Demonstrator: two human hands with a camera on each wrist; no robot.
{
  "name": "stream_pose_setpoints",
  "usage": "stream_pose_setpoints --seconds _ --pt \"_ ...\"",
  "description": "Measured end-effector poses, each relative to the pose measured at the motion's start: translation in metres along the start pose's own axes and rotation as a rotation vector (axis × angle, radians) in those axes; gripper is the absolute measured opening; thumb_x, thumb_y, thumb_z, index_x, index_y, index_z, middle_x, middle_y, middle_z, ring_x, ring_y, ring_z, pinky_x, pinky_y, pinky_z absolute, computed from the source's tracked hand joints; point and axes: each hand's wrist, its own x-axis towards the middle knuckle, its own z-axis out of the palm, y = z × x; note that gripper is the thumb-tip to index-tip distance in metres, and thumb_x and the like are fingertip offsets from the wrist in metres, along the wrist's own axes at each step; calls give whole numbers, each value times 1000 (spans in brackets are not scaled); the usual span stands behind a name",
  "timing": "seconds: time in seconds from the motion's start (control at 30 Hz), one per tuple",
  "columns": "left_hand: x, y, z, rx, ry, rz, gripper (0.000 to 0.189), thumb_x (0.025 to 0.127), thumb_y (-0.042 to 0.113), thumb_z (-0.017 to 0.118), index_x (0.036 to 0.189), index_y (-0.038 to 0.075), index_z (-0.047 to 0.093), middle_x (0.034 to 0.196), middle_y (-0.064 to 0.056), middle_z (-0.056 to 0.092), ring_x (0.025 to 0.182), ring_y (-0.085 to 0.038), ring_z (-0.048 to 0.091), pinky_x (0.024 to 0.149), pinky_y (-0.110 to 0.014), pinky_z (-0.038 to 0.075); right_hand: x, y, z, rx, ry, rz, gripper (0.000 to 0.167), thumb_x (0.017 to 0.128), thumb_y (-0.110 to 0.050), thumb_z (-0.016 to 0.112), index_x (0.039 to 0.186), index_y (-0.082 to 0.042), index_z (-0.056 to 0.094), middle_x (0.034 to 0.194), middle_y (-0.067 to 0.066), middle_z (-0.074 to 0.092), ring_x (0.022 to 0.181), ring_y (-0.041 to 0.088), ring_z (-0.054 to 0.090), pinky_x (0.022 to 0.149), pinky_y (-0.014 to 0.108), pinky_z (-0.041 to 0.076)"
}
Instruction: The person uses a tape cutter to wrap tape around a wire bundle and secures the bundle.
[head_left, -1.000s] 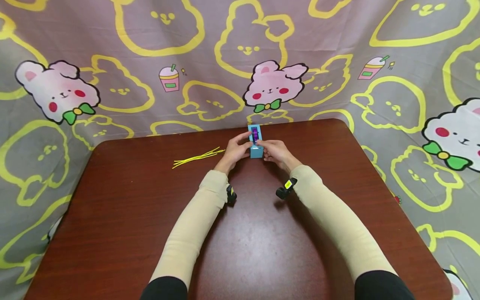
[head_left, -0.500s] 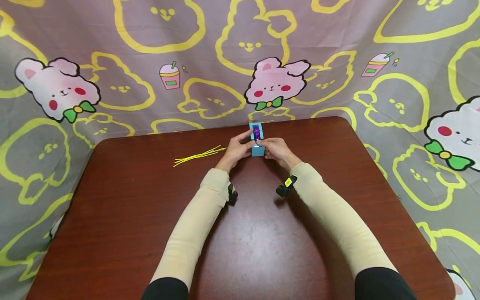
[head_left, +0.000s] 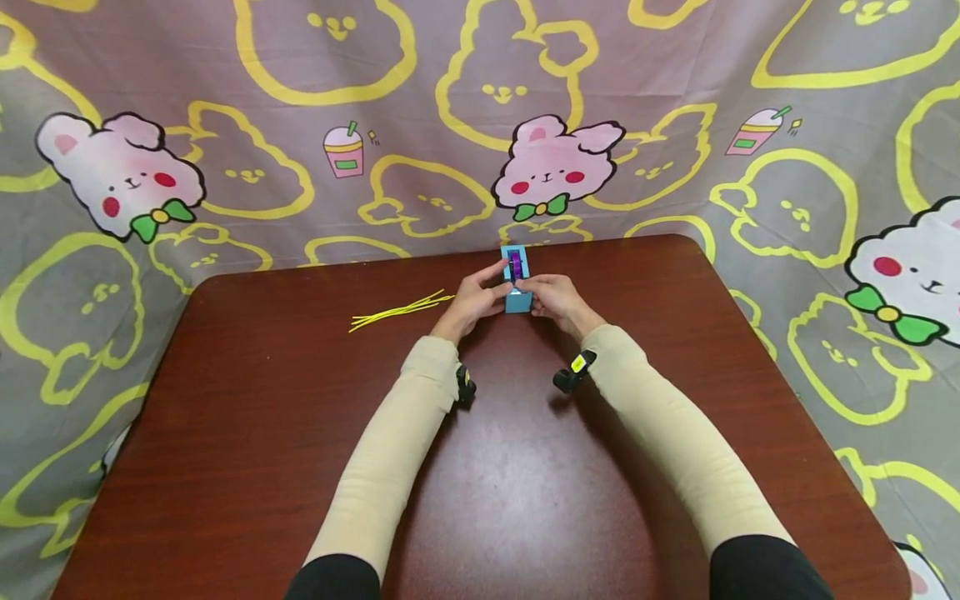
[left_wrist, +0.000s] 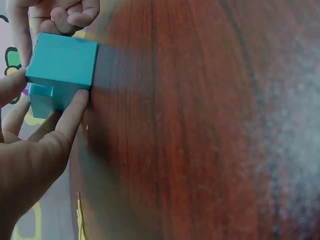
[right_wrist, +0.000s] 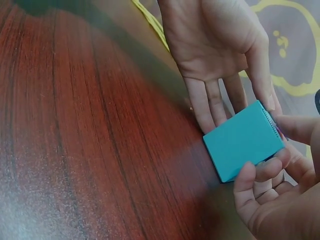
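Observation:
A teal tape dispenser (head_left: 518,302) stands near the back edge of the table, with a purple tape roll (head_left: 516,265) in its upper part. My left hand (head_left: 474,302) holds it from the left side, fingertips along its body. From the right, my right hand (head_left: 555,300) grips the dispenser's front end. In the right wrist view, the thumb lies at the serrated cutter edge (right_wrist: 270,122) and the other fingers are curled beside the teal body. Whether a strip of tape lies under that thumb I cannot tell.
Several thin yellow strips (head_left: 397,312) lie in a loose bundle left of the hands. The dark brown wooden table (head_left: 255,400) has rounded back corners. A patterned cloth (head_left: 420,92) hangs close behind it and along both sides.
The view has shifted slightly. Both hands keep their places on the tape dispenser, with hardly any movement of the fingers.

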Motion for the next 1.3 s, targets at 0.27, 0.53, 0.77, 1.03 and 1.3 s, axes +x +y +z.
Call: stream_pose_setpoints --seconds 0.27,0.53,0.77,1.03,1.3 --pt "1 0 1 34 4 27 52 99 13 66 148 27 53 156 -8 40 122 -27 59 96 -46 50 -1 -6 -3 -29 -8 -19 28 99 -21 68 112 3 68 68 2 50 61 13 45 66 28 48" --pt "1 -1 3 14 11 23 52 99 10 66 147 25 54 157 -6 39 120 -27 60 96 -45 51 1 -8 -3 -40 5 -26 24 97 -16 69 110 5 67 67 0 54 59 11 48 63 26 48" --pt "1 -3 3 5 16 15 52 98 10 66 147 26 54 156 -5 41 120 -27 60 96 -45 51 0 -9 -3 -79 21 -26 24 95 -15 71 109 4 69 70 1 55 64 13 49 66 27 51" --pt "1 -4 3 2 23 31 53 98 9 66 148 24 53 156 -6 40 118 -26 62 95 -45 52 -2 -15 -3 -70 17 -6 24 93 -16 74 106 3 70 71 2 56 65 13 50 66 26 51" --pt "-1 0 3 21 31 32 53 98 9 66 148 23 53 155 -7 41 117 -27 62 95 -47 51 -2 -28 -3 -88 28 -23 32 95 -21 72 113 5 71 77 6 57 68 15 52 78 36 52"
